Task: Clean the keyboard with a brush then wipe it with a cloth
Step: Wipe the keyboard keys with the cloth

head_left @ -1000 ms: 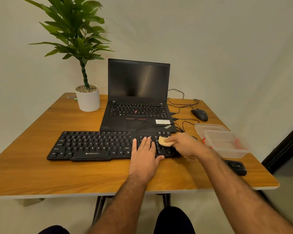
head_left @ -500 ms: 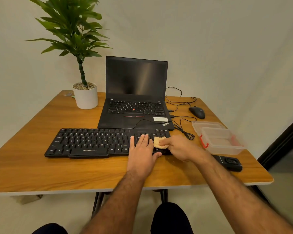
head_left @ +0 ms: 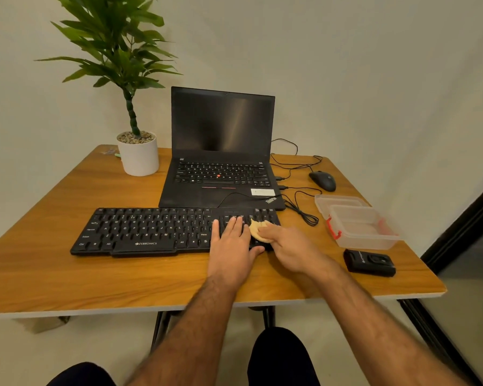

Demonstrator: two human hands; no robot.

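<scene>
A black full-size keyboard (head_left: pixel 151 229) lies across the front of the wooden table (head_left: pixel 67 274). My left hand (head_left: pixel 232 243) lies flat on its right part, fingers straight, pressing it down. Just to the right, my right hand (head_left: pixel 287 246) grips a small beige cloth (head_left: pixel 258 231) and holds it against the keys at the keyboard's right end. The cloth is partly covered by my fingers. No brush is in view.
An open black laptop (head_left: pixel 221 168) stands behind the keyboard, with a potted plant (head_left: pixel 138 154) to its left. A mouse (head_left: pixel 322 181) and cables lie at the back right. A clear plastic box (head_left: pixel 357 221) and a small black device (head_left: pixel 370 261) sit near the right edge.
My right hand has slid the cloth a little leftward along the keyboard's right end, closer to my left hand. My left hand has stayed flat on the keys.
</scene>
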